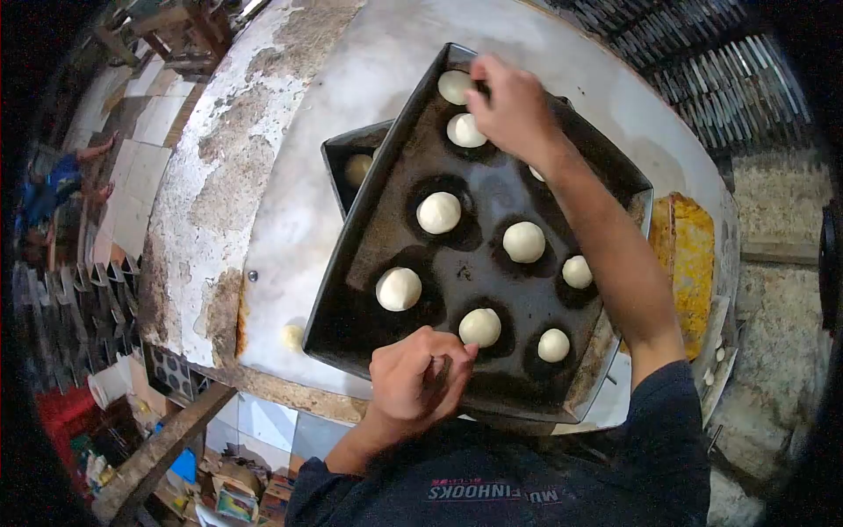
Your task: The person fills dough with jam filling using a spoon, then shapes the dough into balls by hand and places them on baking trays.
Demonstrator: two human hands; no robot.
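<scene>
A large dark baking tray (369, 237) lies at an angle on the worktop, with several round white dough balls (439, 213) spaced over its oily bottom. My right hand (509, 101) reaches across to the tray's far corner. Its fingers are curled and slightly blurred, close beside a dough ball (454, 87); whatever is in them is hidden. At the near side, my left hand (417, 376) is closed over the tray's rim area, thumb and fingers pressed together. The thumb is next to another dough ball (480, 328), and I cannot make out what the fingers hold.
Under the tray's left side, a second dark tray (356, 140) partly shows, with dough in it. A lone dough ball (291, 336) sits left of the near corner. To the right is a worn yellow container (692, 272). A person (57, 193) is at far left.
</scene>
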